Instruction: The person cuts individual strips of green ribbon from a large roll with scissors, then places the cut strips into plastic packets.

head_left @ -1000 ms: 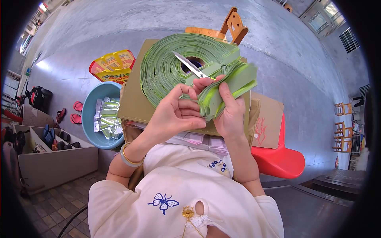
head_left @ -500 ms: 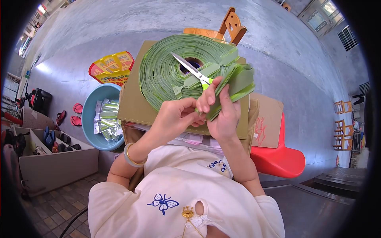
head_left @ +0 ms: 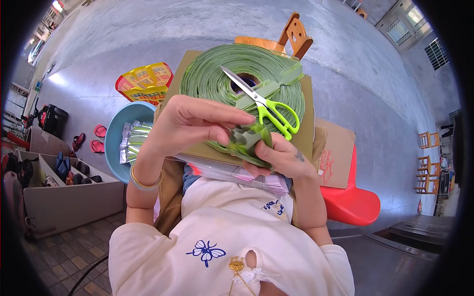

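Observation:
My right hand (head_left: 287, 157) is closed around a folded bundle of green plastic strips (head_left: 249, 143), slightly smeared by motion. Stretched out with thumb and fingers apart, my left hand (head_left: 197, 123) reaches to the bundle's left end, its fingertips at the top edge. Beyond both hands, a large flat roll of green strip (head_left: 205, 74) lies on an olive-brown covered surface (head_left: 190, 150). Scissors with lime-green handles (head_left: 281, 116) rest on the roll, blades pointing away to the left. Part of the bundle is hidden by my fingers.
At left stands a blue basin (head_left: 118, 167) with silvery-green packets, beside a yellow-red bag (head_left: 143, 81). A red chair (head_left: 353, 204) holding cardboard (head_left: 338, 155) is on the right. A wooden chair (head_left: 296, 37) stands behind the roll. Plastic packs (head_left: 237, 175) lie near my lap.
My left hand has risen and its pinch has opened. My right hand has turned and lowered the bundle, whose loose ends now face left. The scissors' handles have come into view.

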{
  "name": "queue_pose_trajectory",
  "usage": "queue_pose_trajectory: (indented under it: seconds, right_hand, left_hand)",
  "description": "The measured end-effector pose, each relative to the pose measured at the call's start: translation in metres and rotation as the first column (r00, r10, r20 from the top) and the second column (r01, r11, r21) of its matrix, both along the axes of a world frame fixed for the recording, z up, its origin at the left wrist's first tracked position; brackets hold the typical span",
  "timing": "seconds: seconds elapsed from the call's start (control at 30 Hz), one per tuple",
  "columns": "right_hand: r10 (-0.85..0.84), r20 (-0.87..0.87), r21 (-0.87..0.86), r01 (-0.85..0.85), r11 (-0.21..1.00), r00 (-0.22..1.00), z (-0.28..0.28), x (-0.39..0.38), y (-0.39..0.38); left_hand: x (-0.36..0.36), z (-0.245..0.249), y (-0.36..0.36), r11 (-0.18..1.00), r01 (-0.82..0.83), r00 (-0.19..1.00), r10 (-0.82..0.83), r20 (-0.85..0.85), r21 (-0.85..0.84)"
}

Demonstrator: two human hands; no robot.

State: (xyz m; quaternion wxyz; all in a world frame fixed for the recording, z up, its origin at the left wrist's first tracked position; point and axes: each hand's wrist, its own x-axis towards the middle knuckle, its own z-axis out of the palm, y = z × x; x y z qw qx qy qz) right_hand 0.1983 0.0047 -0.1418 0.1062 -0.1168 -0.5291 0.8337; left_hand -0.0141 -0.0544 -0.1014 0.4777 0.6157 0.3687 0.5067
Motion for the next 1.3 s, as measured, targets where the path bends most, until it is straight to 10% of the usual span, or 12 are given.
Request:
queue_pose_trajectory:
  seconds: [0.4, 0.5, 1.3]
  right_hand:
    - [0.058, 0.002, 0.163, -0.058, 0.985, 0.998, 0.003, 0.002, -0.001]
    - [0.148, -0.089, 0.133, -0.136, 0.982, 0.985, -0.004, 0.001, 0.002]
    - [0.103, -0.067, 0.120, -0.095, 0.988, 0.992, -0.007, -0.001, 0.000]
  left_hand:
    - [0.005, 0.003, -0.007, 0.993, -0.094, 0.990, 0.100, -0.095, 0.071]
    - [0.004, -0.004, -0.003, 0.947, -0.035, 0.980, 0.095, -0.176, 0.318]
    - [0.012, 0.011, -0.024, 0.950, -0.195, 0.893, 0.275, -0.356, 0.243]
